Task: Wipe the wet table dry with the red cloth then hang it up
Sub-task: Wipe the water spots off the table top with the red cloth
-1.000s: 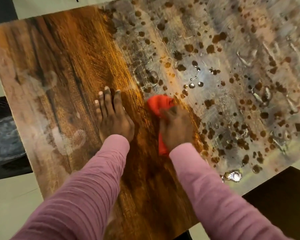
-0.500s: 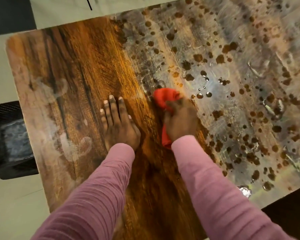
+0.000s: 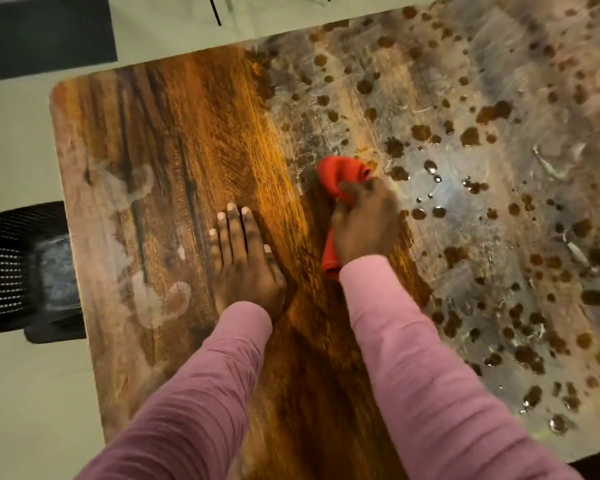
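Note:
The wooden table fills the view; its left half looks dry, its right half is covered with water drops and glare. My right hand grips the bunched red cloth and presses it on the table at the border between the dry and wet parts. One end of the cloth sticks out under my wrist. Flat on the dry wood to the left lies my left hand, fingers straight and together.
A black mesh chair stands off the table's left edge. A dark object lies on the pale floor at the top left. The table's near right corner ends above a dark area at the bottom right.
My right hand has pushed the red cloth forward along the wet border, away from me. My left hand has stayed flat in place. The camera has shifted, showing more of the table's far edge.

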